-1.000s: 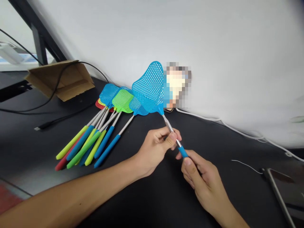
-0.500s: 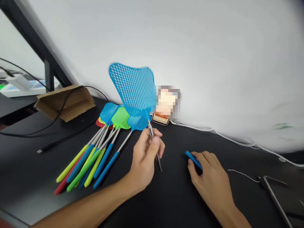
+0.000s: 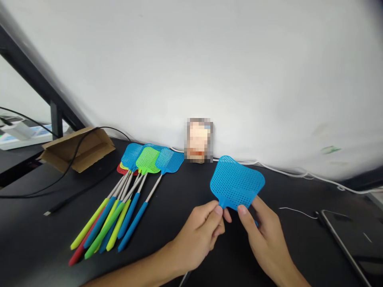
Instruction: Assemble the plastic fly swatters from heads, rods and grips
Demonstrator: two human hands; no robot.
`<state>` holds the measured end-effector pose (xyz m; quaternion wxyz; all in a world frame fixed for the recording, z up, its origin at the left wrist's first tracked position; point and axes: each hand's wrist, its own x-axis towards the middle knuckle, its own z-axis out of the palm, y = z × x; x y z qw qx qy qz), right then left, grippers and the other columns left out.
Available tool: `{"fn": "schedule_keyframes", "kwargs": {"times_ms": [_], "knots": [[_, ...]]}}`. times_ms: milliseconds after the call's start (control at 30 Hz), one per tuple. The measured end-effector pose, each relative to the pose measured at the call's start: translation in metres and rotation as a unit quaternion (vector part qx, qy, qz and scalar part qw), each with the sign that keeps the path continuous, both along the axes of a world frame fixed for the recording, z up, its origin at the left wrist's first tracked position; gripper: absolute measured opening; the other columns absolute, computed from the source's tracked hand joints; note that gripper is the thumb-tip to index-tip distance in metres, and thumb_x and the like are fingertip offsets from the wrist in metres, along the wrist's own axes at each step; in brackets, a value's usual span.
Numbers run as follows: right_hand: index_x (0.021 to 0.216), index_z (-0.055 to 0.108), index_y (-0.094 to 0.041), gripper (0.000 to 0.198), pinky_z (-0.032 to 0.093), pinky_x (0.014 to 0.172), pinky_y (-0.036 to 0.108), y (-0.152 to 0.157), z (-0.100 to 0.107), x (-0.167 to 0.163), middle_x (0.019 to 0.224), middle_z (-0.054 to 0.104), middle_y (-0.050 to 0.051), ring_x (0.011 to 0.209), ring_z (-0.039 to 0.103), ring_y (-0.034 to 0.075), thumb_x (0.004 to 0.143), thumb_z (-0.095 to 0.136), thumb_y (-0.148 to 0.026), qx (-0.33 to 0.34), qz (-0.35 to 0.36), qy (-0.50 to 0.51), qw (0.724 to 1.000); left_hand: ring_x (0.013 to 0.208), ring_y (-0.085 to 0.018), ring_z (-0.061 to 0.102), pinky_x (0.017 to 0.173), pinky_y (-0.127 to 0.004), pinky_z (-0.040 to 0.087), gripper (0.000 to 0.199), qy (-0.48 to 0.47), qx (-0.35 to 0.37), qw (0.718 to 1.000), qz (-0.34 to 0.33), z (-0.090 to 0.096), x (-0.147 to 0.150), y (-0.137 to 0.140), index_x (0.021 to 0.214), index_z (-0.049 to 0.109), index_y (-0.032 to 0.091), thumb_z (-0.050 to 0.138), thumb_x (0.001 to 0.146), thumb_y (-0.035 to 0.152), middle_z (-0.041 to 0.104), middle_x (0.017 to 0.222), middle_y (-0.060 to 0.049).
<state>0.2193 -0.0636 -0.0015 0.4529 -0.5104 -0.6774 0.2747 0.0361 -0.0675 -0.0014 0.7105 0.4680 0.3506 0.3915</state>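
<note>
A blue fly swatter head (image 3: 239,181) with a perforated mesh stands tilted in front of me. My left hand (image 3: 206,229) is closed around its neck. Below that wrist a bit of metal rod (image 3: 184,279) shows. My right hand (image 3: 266,235) pinches the lower right edge of the mesh, thumb in front and fingers behind. A small blue piece (image 3: 256,224) peeks out by the right thumb; most of it is hidden. To the left lies a fanned pile of fly swatters with blue, green (image 3: 148,160), yellow and red heads and long coloured grips.
An open cardboard box (image 3: 79,149) sits at the left, with a black cable (image 3: 80,195) near it. A blurred-out upright object (image 3: 199,139) leans on the white wall. White cords run along the wall. A dark phone-like device (image 3: 347,239) lies at the right.
The blue swatter has come down and to the right, and my left hand now grips its neck instead of its shaft. My right hand, earlier on a blue stick, has taken the mesh edge.
</note>
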Motion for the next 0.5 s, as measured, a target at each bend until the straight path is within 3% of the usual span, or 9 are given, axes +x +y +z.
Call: {"fn": "schedule_keyframes", "kwargs": {"times_ms": [133,267,367,500], "knots": [[0.070,0.061,-0.021,0.042,0.047,0.065,0.030,-0.001,-0.008,-0.006,0.070,0.061,0.002,0.066,0.055,0.017,0.100,0.059,-0.051,-0.128,0.009,0.160,0.979,0.036,-0.003,0.028,0.038,-0.018,0.025,0.034,-0.057,-0.049,0.996,-0.050,-0.003,0.004,-0.005,0.092,0.056,0.017,0.043,0.106,0.046,0.039,0.063,0.008],[0.075,0.066,-0.020,0.038,0.048,0.070,0.033,0.002,-0.001,-0.010,0.083,0.067,0.005,0.075,0.058,0.019,0.097,0.064,-0.051,-0.228,0.054,0.340,0.911,0.034,-0.003,0.026,0.037,-0.018,0.024,0.032,-0.107,-0.095,0.986,-0.086,-0.006,0.003,-0.001,0.089,0.052,0.019,0.047,0.104,0.046,0.036,0.060,0.010],[0.077,0.068,-0.020,0.034,0.048,0.073,0.034,0.002,0.005,-0.010,0.087,0.068,0.005,0.081,0.058,0.019,0.096,0.067,-0.049,-0.263,0.078,0.406,0.872,0.034,-0.003,0.027,0.037,-0.017,0.024,0.031,-0.137,-0.122,0.977,-0.106,-0.005,0.001,0.000,0.086,0.050,0.019,0.050,0.103,0.045,0.035,0.059,0.010],[0.079,0.069,-0.021,0.032,0.049,0.075,0.035,-0.001,0.000,-0.011,0.089,0.067,0.004,0.081,0.058,0.019,0.094,0.070,-0.049,-0.275,0.089,0.451,0.844,0.033,-0.004,0.024,0.035,-0.017,0.023,0.029,-0.200,-0.164,0.956,-0.136,0.001,0.000,0.000,0.084,0.049,0.020,0.051,0.103,0.040,0.035,0.057,0.010]]}}
